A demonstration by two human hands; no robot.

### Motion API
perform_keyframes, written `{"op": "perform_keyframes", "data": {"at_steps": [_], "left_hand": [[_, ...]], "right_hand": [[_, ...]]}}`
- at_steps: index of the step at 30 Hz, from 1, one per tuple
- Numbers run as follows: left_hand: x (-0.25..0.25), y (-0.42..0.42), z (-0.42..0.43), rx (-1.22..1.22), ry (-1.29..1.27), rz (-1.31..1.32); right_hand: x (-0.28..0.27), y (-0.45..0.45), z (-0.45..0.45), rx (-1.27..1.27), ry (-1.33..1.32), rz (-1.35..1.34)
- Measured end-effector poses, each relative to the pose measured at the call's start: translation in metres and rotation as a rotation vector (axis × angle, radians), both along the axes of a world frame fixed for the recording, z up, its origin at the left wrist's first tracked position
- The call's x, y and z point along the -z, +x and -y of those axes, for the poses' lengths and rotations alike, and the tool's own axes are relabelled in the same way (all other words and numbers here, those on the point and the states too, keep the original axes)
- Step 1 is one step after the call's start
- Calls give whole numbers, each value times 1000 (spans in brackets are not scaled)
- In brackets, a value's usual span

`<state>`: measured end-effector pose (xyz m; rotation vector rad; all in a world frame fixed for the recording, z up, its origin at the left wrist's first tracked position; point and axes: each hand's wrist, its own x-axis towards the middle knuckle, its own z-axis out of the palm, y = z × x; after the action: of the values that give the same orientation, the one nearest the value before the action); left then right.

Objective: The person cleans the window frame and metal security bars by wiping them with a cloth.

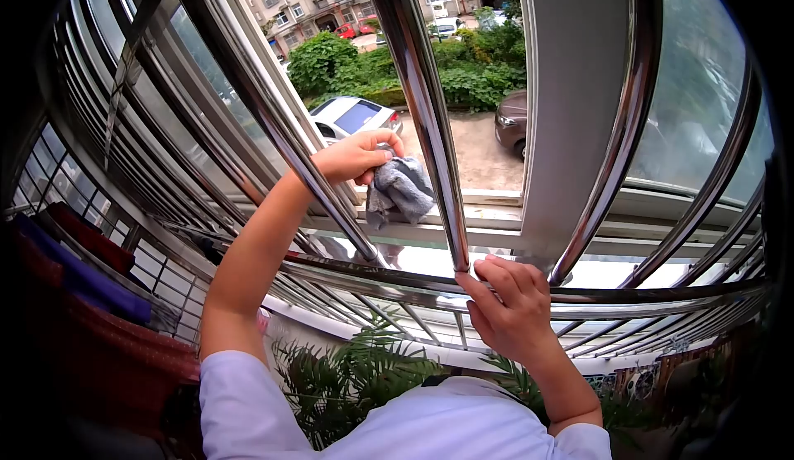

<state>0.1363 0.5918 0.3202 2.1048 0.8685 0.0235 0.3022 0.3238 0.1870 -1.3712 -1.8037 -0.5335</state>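
A crumpled grey cloth point(401, 189) hangs from my left hand point(364, 156), its fingers closed on the upper part. That arm reaches past a shiny metal bar point(285, 142), so the cloth is on the window side of the bars, left of the middle upright bar point(423, 121). My right hand point(511, 305) is lower down, at the foot of the middle bar. Its fingers are bent over the horizontal metal rail point(397, 278), with fingertips by the joint of bar and rail. Part of the grip is hidden behind the hand.
More upright bars point(612, 146) curve around both sides. Beyond them is a sliding window with a white frame point(566, 113). Outside are a white car point(351, 117), a brown car point(513, 121) and bushes. Green plants point(347, 373) stand below; clothes point(83, 270) hang at left.
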Motion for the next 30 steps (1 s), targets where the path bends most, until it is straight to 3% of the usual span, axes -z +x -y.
{"op": "perform_keyframes", "data": {"at_steps": [2,4,8,10,13,15,18,20,23,27,30], "left_hand": [[1,6,12,64,88,-248],[27,0,-2,378,403,-209],[29,2,3,397,867,-368],[10,8,-2,280,1330,-298],[-17,9,-17,170,1431,-427],[-11,4,-29,330,1542,-666],[26,5,-40,318,1369,-1043],[41,9,-32,252,1210,-1091],[25,33,-5,322,1029,-1218],[13,49,3,385,948,-1222],[4,47,3,460,906,-1039]], "right_hand": [[0,1,0,-1,-3,7],[1,2,0,0,-7,11],[4,4,1,3,-10,30],[7,5,0,10,-3,31],[8,6,1,4,-2,28],[9,7,1,3,-2,40],[13,9,0,6,19,43],[15,10,-2,13,35,51],[17,11,-3,21,50,76],[19,10,-6,44,87,86],[23,9,-9,55,100,80]]}}
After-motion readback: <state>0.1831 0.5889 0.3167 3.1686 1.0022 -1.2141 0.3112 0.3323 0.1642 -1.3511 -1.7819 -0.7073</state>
